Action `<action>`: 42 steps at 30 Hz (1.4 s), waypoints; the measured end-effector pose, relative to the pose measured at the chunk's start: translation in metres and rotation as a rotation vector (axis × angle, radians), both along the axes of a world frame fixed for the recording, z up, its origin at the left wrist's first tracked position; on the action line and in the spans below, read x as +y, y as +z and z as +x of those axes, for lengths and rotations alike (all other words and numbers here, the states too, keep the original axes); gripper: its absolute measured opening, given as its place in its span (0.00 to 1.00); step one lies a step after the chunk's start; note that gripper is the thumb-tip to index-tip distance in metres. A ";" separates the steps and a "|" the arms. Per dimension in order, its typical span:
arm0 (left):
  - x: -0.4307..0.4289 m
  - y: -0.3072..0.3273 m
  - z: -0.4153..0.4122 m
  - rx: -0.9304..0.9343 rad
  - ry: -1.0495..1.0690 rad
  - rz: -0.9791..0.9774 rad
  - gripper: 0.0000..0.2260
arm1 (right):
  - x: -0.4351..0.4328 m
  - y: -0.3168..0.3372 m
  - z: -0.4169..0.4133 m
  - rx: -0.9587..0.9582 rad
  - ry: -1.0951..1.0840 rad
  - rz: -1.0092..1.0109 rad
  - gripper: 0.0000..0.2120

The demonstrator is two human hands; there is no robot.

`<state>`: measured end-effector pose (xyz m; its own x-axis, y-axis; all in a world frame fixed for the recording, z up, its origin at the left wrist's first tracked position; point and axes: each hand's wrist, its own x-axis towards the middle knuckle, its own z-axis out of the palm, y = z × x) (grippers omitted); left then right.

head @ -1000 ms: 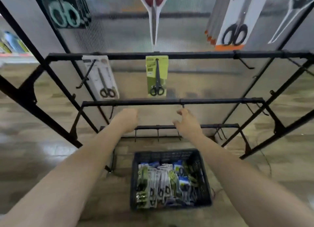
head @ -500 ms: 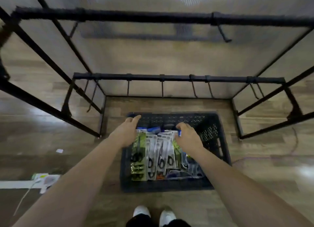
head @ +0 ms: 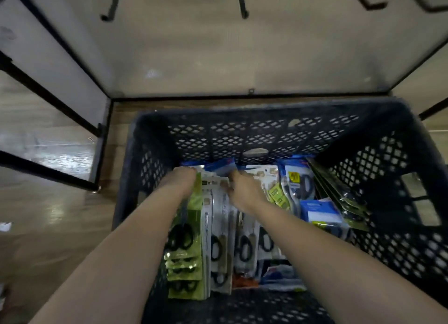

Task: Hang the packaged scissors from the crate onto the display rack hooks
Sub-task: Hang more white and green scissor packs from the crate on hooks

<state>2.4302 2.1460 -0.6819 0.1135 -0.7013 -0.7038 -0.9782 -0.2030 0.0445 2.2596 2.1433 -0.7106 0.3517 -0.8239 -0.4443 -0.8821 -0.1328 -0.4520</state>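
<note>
PICK-UP STEP: SELECTING A PACK FROM THE CRATE

Step in hand: retrieval. Both hands are down inside the crate (head: 266, 134), which stands on the floor (head: 48, 202) at the foot of the display rack (head: 48, 92).

Left hand (head: 184, 179): rests on the top edge of the green packaged scissors (head: 194, 202), at 9 o'clock in the crate. Its fingers bend over the far edge out of sight, so a grip cannot be confirmed.

Right hand (head: 242, 189): fingers curled onto the header of the white packaged scissors (head: 219, 217), just beside the green row. This reads as a pinch.

Further blue packs (head: 320, 211) lie at 3 o'clock in the crate.

Next move, as judged:
1. Separate one pack from its row.
2. Lift it clear of the crate wall.
3. Carry it toward 12 o'clock, where bare hooks (head: 242, 6) project from the rack.
4. Align the header hole with a hook tip.
</note>
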 end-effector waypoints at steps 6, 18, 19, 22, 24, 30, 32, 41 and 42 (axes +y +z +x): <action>-0.022 -0.032 0.007 -0.017 -0.051 0.031 0.14 | -0.018 -0.034 0.021 0.039 0.062 -0.068 0.14; 0.002 0.027 -0.003 0.146 0.016 0.007 0.13 | -0.007 0.028 0.001 0.034 -0.109 0.029 0.09; 0.006 0.036 -0.004 0.154 -0.001 0.028 0.13 | -0.003 0.038 -0.003 0.033 -0.115 0.039 0.07; 0.025 0.063 -0.010 0.095 -0.070 0.035 0.11 | 0.012 0.072 -0.015 0.046 -0.144 0.025 0.07; 0.037 0.088 -0.018 -0.014 -0.156 -0.043 0.10 | 0.021 0.098 -0.027 0.060 -0.167 0.004 0.08; 0.052 0.198 -0.042 -0.112 -0.354 -0.140 0.09 | 0.040 0.212 -0.048 0.061 -0.081 -0.064 0.05; 0.047 0.254 -0.047 -0.125 -0.371 -0.152 0.10 | 0.037 0.265 -0.050 0.040 -0.104 -0.090 0.06; 0.035 0.554 -0.055 -0.095 -0.308 -0.189 0.11 | 0.011 0.554 -0.065 -0.033 -0.133 -0.257 0.08; 0.036 0.586 -0.057 -0.078 -0.285 -0.172 0.12 | 0.010 0.587 -0.065 -0.056 -0.144 -0.267 0.09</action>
<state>2.3736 2.1823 -0.0960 -0.0555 -0.8204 -0.5691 -0.9963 0.0832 -0.0227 2.1941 2.1537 -0.1238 0.2403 -0.9522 -0.1888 -0.8753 -0.1284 -0.4661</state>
